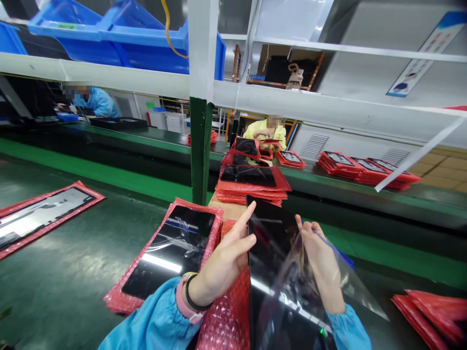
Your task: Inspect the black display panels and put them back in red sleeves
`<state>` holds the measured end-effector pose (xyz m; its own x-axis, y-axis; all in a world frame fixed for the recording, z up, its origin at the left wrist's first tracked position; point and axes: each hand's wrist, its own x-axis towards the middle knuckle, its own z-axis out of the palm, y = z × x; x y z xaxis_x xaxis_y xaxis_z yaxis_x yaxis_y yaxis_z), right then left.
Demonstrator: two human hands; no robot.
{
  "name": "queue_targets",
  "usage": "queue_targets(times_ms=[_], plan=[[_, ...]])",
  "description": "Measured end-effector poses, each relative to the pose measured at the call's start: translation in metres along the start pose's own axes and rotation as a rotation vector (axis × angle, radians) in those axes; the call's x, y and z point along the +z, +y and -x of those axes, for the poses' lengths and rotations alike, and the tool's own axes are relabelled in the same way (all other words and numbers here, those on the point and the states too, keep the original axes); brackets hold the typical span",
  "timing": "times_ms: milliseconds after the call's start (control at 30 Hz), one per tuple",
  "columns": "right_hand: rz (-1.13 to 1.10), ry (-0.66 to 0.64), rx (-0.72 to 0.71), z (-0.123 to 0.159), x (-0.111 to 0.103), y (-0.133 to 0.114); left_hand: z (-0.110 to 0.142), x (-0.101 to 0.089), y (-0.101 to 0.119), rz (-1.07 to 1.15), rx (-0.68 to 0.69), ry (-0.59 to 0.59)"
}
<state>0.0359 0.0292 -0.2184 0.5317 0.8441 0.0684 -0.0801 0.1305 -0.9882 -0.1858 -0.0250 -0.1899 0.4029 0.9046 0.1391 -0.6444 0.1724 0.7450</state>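
Observation:
A black glossy screen panel (270,233) stands tilted in front of me. My left hand (228,253) holds it by its left edge, the thumb and a finger stretched along the border and the other fingers hidden. At the panel's right side, my right hand (319,248) pinches a clear protective film (359,287) with a blue edge strip. The film is partly lifted and drapes across the panel's lower right. Red bubble wrap (228,308) lies below my left hand. Left of it, another black screen panel (175,248) rests on red bubble-wrap sleeves.
Beyond my hands stands a stack of red sleeves with black panels (251,182). A green post (200,150) rises behind the work area. More red sleeves (430,311) lie at right, and a wrapped panel (47,214) at left. Two people sit across the bench; blue bins (146,41) hang overhead.

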Motion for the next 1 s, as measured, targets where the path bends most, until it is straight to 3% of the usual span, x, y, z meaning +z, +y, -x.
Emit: queue_targets(times_ms=[133,300,400,567,667,833,1000], plan=[[0.129,0.036,0.003,0.013,0.000,-0.009,-0.005,-0.005,-0.001,-0.045,0.032,0.055],[-0.082,-0.083,0.049,0.029,0.006,0.006,-0.008,-0.020,-0.008,-0.078,-0.001,0.110],[-0.159,-0.123,0.104,0.028,0.008,0.027,-0.003,-0.039,-0.013,-0.123,-0.061,0.176],[-0.174,-0.168,0.146,0.028,0.004,0.053,0.020,-0.081,-0.015,-0.367,-0.137,0.406],[-0.155,-0.173,0.129,0.032,0.004,0.060,0.038,-0.095,-0.016,-0.372,-0.170,0.453],[-0.109,-0.176,0.082,0.041,0.011,0.060,0.050,-0.090,-0.016,-0.321,-0.339,0.427],[-0.052,-0.208,-0.003,0.046,0.011,0.062,0.039,-0.079,0.003,-0.326,-0.417,0.386]])
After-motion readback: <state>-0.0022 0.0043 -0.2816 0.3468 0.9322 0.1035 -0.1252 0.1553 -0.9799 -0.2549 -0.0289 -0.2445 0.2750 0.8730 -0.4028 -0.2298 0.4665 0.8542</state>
